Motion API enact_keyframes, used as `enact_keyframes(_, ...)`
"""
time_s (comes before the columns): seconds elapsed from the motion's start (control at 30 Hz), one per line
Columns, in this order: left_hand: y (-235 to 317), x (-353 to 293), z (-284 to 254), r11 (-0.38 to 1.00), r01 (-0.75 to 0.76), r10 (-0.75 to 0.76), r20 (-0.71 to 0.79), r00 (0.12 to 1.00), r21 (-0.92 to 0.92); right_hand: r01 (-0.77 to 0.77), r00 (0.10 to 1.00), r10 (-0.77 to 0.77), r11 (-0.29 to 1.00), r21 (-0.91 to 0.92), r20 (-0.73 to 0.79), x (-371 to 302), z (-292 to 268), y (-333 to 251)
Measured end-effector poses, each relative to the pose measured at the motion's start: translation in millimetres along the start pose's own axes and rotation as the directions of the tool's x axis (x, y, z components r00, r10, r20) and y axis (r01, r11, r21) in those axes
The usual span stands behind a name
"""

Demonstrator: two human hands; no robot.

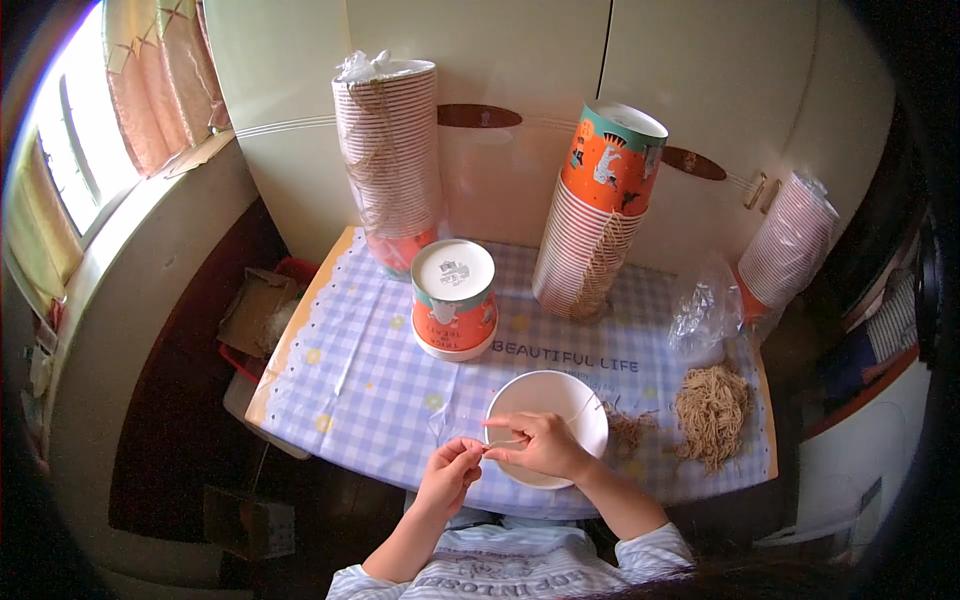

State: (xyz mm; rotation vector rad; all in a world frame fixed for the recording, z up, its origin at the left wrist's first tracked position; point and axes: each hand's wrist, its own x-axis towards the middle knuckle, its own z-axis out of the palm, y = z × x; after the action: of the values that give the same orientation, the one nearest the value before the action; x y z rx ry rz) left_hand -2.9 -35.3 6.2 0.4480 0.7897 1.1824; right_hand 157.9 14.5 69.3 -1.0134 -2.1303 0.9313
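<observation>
My left hand [455,475] is closed in a pinch at the near rim of a white paper bucket [585,408], which stands with its mouth up and its white inside showing. Over that mouth my right hand [540,445] also pinches, its index finger stretched out to the left. A thin tan string [505,441] runs between the two sets of fingertips. Another pale strand crosses the bucket's far right rim. Beside the bucket lies a small loose tuft of brown twine [628,430], with a larger tangled heap of tan twine [712,415] further right.
An upside-down orange Halloween bucket [455,325] stands left of centre. Tall nested stacks of buckets rise at the back left [385,150] and back centre [590,240]. Clear plastic wrap [705,310] and a wrapped stack [790,240] occupy the right. A checked cloth [375,400] covers the table.
</observation>
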Motion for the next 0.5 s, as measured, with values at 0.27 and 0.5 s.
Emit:
enact_keyframes(0.27,3.7,-2.7,4.1,1.0,0.002,-0.002,-0.005,1.0,-0.011,0.084,0.995,-0.079,0.993,0.083,-0.068,-2.8,5.2,6.5)
enact_keyframes(0.5,1.9,-1.5,1.4,1.0,0.017,-0.017,0.021,1.0,-0.012,0.082,0.997,-0.082,0.99,0.115,-0.011,-2.2,4.5,2.2)
